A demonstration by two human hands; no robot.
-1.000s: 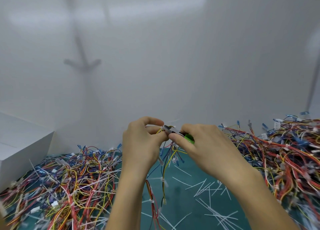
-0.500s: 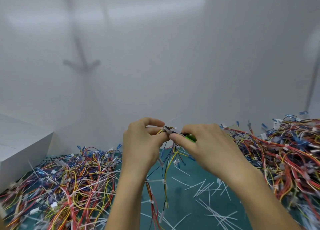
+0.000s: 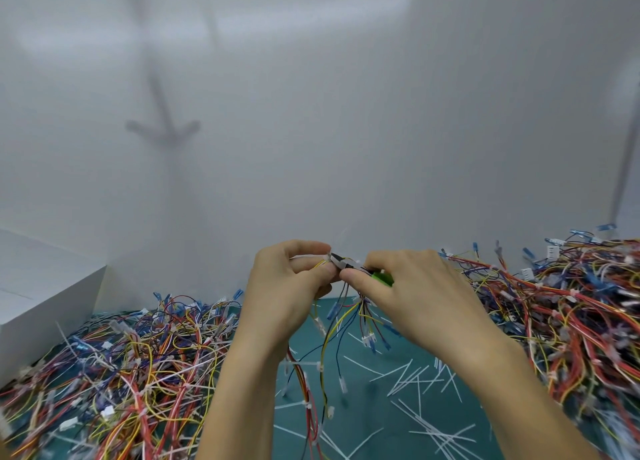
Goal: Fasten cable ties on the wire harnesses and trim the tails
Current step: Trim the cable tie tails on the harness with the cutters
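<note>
My left hand (image 3: 287,286) pinches a wire harness (image 3: 343,324) at its top, held up above the green mat (image 3: 363,421). Its yellow, black and red wires hang down with small white and blue connectors at the ends. My right hand (image 3: 412,293) grips green-handled cutters (image 3: 377,277). The metal jaws (image 3: 341,262) point left and sit right at my left fingertips, where a white cable tie is held. Whether the jaws are closed on the tie's tail I cannot tell.
A large heap of coloured wire harnesses (image 3: 138,366) covers the mat on the left, another heap (image 3: 568,307) rises on the right. Cut white tie tails (image 3: 419,390) litter the mat between them. A white box (image 3: 38,303) stands at the far left, a white wall behind.
Both hands stay together at nearly the same spot. The hanging wires have swung slightly and the cutter jaws have shifted a little against my left fingertips.
</note>
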